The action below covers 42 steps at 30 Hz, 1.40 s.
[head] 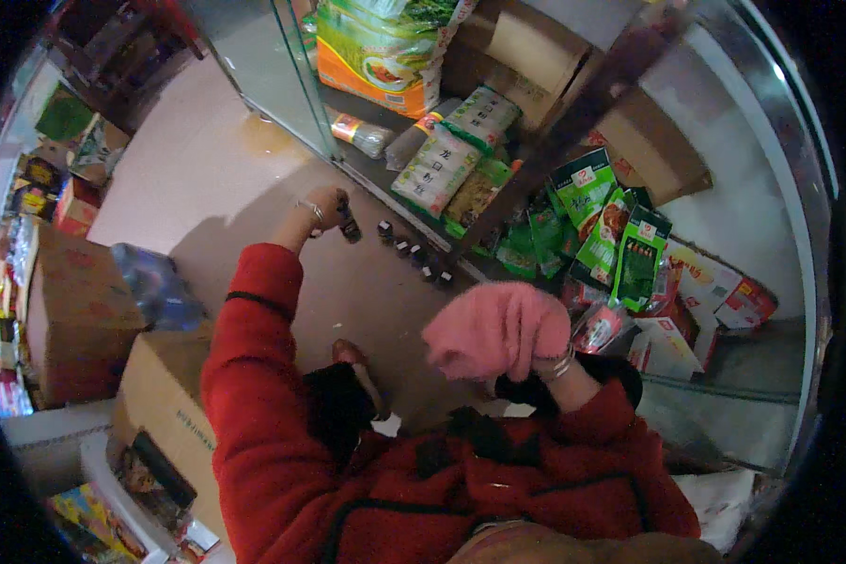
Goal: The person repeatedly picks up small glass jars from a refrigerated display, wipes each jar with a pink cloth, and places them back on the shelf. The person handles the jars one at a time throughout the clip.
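My left hand [328, 209] is shut on a small dark bottle [350, 224], held out over the floor. Near it several small dark bottles with pale caps [414, 255] stand in a row along the foot of a glass display case. A folded pink cloth [500, 328] covers most of my right hand [553, 363], which grips it in front of the case; the fingers are hidden under the cloth. Beyond the bottles, packs of dried noodles [437, 169] lie on the case's lowest shelf.
Green food packets [638, 257] and opened cartons [719, 282] fill the shelf at the right. A large green and orange bag [381, 63] stands at the top. Cardboard boxes [162, 395] and a blue plastic-wrapped pack [156, 285] are at the left. The case's metal edge [395, 204] runs diagonally.
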Motion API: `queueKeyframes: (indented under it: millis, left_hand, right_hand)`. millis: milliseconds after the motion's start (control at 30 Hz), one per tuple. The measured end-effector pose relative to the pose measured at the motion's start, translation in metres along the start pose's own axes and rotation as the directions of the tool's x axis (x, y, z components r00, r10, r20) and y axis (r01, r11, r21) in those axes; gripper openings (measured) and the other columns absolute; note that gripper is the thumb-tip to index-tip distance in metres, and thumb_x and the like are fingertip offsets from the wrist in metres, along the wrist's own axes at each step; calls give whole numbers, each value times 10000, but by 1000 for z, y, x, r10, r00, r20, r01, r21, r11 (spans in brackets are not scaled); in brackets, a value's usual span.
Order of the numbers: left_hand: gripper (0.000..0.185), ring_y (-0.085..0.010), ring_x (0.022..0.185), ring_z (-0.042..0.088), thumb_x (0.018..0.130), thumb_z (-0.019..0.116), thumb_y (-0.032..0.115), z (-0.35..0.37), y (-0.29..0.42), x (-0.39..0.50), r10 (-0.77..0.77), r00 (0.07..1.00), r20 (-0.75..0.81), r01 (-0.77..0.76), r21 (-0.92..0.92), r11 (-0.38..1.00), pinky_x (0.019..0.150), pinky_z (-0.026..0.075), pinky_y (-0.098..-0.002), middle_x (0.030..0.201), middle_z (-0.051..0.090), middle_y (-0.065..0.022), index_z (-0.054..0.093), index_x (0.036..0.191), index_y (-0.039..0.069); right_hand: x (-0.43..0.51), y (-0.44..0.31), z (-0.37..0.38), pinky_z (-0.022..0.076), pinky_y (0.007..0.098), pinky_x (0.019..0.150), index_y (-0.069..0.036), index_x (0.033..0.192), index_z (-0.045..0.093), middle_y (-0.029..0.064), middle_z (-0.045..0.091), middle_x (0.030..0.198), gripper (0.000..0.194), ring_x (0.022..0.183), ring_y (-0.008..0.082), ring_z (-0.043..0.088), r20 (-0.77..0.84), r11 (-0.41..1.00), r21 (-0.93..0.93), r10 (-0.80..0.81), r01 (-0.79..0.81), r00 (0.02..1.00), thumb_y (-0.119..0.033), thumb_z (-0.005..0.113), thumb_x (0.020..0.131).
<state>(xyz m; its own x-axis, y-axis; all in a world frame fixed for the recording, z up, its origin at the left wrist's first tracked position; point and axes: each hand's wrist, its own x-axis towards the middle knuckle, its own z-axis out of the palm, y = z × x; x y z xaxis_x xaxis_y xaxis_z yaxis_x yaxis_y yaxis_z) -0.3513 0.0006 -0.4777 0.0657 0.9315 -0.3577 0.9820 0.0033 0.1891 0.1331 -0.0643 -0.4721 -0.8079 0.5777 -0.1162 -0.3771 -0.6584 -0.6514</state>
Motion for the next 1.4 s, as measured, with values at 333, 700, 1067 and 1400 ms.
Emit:
queueKeyframes:
  millis: [333, 700, 1067, 1400]
  left_hand:
    - [394, -133, 790, 604, 830, 672, 27, -153, 217, -223, 475, 845, -244, -521, -571, 634, 689, 513, -304, 984, 670, -80, 590, 1215, 30]
    - [385, -121, 1033, 558, 890, 673, 81, -200, 273, -309, 590, 738, -328, -635, -633, 443, 866, 483, -292, 1145, 628, -62, 576, 1259, 27]
    - [312, -261, 696, 647, 827, 696, 129, -181, 309, -286, 186, 799, -573, -391, -258, 883, 643, 501, -370, 759, 653, -141, 631, 1096, -13]
    - [399, -181, 868, 615, 831, 710, 161, -184, 287, -252, 426, 788, -444, -612, -497, 615, 757, 498, -316, 986, 650, -101, 613, 1176, -15]
  right_hand:
    - [25, -34, 179, 513, 327, 779, -16, 1205, 540, 94, 609, 998, 352, 881, 240, 619, -59, 807, -509, -380, 300, 923, -179, 591, 897]
    - [-39, -81, 256, 505, 391, 625, -81, 1002, 610, 100, 613, 745, 234, 726, 304, 631, 382, -394, -888, -343, 238, 858, -262, 616, 854]
    - [-30, -80, 278, 496, 363, 644, -165, 795, 597, 17, 537, 679, 73, 784, 241, 595, 538, -253, -835, -557, 488, 632, -215, 603, 743]
    - [-32, -104, 235, 528, 408, 694, -29, 1047, 590, 159, 642, 854, 243, 785, 326, 648, 190, 112, -970, -209, 216, 959, -207, 594, 882]
